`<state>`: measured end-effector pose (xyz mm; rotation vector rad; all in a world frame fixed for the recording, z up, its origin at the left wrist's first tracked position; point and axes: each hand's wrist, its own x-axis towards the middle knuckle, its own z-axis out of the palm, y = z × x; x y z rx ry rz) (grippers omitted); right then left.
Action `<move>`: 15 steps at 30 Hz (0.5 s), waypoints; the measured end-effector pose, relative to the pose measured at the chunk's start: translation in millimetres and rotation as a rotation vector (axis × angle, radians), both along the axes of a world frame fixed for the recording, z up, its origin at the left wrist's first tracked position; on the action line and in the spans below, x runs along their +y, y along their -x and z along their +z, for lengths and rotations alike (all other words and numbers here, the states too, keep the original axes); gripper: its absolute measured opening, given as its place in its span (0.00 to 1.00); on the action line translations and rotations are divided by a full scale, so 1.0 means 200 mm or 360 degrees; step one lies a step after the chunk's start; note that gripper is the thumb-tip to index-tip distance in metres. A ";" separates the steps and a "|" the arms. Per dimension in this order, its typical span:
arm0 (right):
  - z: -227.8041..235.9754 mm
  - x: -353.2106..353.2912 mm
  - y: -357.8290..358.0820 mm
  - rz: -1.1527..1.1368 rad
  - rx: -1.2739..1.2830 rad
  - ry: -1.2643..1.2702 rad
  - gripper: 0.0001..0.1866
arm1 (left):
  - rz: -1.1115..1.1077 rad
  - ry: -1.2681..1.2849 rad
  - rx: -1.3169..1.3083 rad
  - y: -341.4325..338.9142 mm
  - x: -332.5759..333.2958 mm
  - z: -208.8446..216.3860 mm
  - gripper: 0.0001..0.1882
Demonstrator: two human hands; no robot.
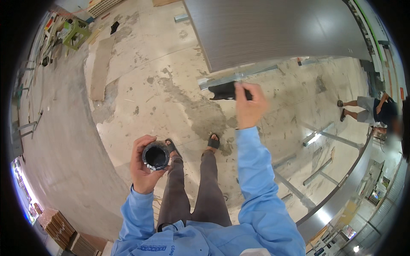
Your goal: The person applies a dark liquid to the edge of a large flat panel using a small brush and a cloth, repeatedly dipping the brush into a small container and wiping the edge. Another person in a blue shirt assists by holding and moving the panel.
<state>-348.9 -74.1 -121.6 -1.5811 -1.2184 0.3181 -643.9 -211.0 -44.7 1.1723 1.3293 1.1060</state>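
My left hand (pixel 142 168) is wrapped round a small round pot (pixel 155 144) with an open top and a dark inside. Pale smears mark its rim, and it is held in front of my left leg. Farther out and to the right, my right hand (pixel 252 104) is closed on one end of a flat, floppy-looking black piece (pixel 223 91). It stretches left from my fingers and looks like a cloth, though I cannot be sure. A metal bar (pixel 213 82) on the floor shows just beyond it.
A large dark wood-grain panel (pixel 273 32) lies raised at the far right. Metal frame bars (pixel 333 138) and another panel's edge (pixel 337 200) are to the right, where a person (pixel 371 109) stands. A green stool (pixel 77 34) and a brown strip (pixel 101 68) are at the left.
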 end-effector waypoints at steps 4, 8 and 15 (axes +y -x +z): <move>-0.02 0.06 -0.13 0.0092 -0.0094 0.0010 0.05 | 0.0011 -0.0012 -0.0024 -0.02 0.00 -0.01 0.41; 0.01 0.15 -0.29 -0.0364 -0.0006 -0.0007 0.05 | 0.0048 0.0016 -0.0176 -0.04 -0.01 0.00 0.42; 0.02 0.02 -0.04 0.0227 0.0050 0.0122 0.06 | -0.0036 -0.0002 -0.0005 -0.06 0.01 0.00 0.41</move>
